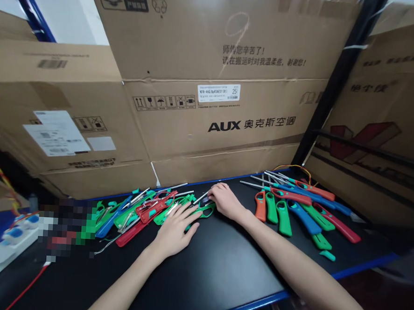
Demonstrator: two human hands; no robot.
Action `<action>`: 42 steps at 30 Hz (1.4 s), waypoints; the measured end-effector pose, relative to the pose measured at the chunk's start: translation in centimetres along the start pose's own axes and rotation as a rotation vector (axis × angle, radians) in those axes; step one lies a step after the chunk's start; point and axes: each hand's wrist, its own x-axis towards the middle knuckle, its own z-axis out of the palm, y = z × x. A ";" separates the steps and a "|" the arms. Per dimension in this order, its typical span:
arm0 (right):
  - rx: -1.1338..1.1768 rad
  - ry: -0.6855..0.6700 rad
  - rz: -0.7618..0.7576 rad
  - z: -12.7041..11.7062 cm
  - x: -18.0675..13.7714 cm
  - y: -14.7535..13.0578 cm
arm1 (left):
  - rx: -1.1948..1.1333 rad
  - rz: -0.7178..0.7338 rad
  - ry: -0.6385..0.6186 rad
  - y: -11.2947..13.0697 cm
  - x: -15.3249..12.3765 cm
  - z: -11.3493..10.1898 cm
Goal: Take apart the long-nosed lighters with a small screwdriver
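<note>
My left hand (177,228) lies palm down with its fingers spread over green lighter casing parts (208,210) at the near side of a pile. Its fingertips touch or cover some of them; what lies under the palm is hidden. Close by on the right, my right hand (224,200) is closed in a pinch, its fingertips at a thin metal tube (200,198). What sits between those fingers is too small to make out. Left of my hands, red, green and blue long-nosed lighter casings (156,207) lie heaped with metal tubes and thin wires.
On the right lie several long-nosed lighters, among them a blue one (303,217) and a red one (339,224). A small green piece (327,255) lies near them. Cardboard boxes (179,148) wall the back of the black tabletop (220,277). A white power strip (8,250) stands at left.
</note>
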 end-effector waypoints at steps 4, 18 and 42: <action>-0.146 0.067 0.138 -2.4 -0.1 2.1 | 0.055 -0.038 0.027 0.2 0.6 0.4; -0.448 -0.111 0.639 -6.3 -5.9 11.6 | 0.078 -0.119 0.112 1.0 2.3 1.7; 1.172 0.808 0.719 -6.4 -1.0 -2.5 | -0.715 -0.158 0.120 5.8 0.3 -0.7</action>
